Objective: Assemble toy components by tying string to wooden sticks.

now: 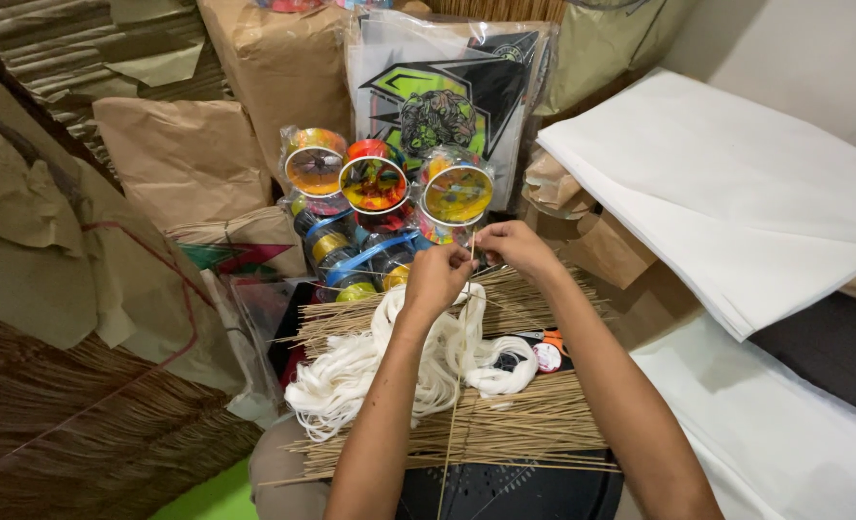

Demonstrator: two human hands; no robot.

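My left hand [434, 279] and my right hand [514, 246] are close together above a heap of thin bamboo sticks [505, 424]. Both pinch one thin stick [459, 385] that runs upright from the bottom of the view up between my fingers. A bundle of white string [370, 371] lies over the sticks just under my left wrist. Whether string is wound on the stick at my fingertips is too small to tell.
Colourful spools of line wrapped in plastic [375, 188] stand right behind my hands. A bagged kite with a green and black print [442, 91] leans further back. A stack of white paper sheets [736, 193] lies at the right, brown paper parcels [182, 154] at the left.
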